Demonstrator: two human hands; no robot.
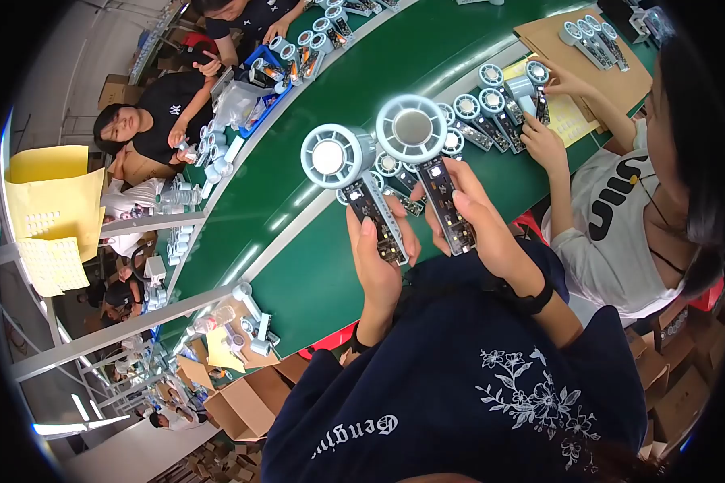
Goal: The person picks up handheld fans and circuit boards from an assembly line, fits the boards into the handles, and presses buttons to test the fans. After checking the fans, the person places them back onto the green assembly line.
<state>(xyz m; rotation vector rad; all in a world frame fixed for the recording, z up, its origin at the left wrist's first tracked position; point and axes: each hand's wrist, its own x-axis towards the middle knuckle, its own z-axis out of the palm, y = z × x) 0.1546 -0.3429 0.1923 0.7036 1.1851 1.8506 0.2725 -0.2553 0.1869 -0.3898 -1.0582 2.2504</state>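
My left hand (376, 270) is closed around the handle of a light-blue handheld fan (358, 187), which stands upright with its round head at the top. My right hand (491, 229) grips a second handheld fan (428, 153) in the same way, close beside the first. Both handles lack a front cover, so dark circuit boards show along them. The left fan's hub looks bright white, the right one's grey. Behind them, more open-handled fans (467, 106) lie in a row on the green work surface (322, 266), partly hidden by the ones I hold.
A co-worker's hand (544, 145) touches fans on the right, by a cardboard sheet (636, 80) with more fans. Across the green belt (362, 68), other people work near a blue tray (258, 113). A metal post (121, 332) crosses at left; an open carton (250, 406) stands below.
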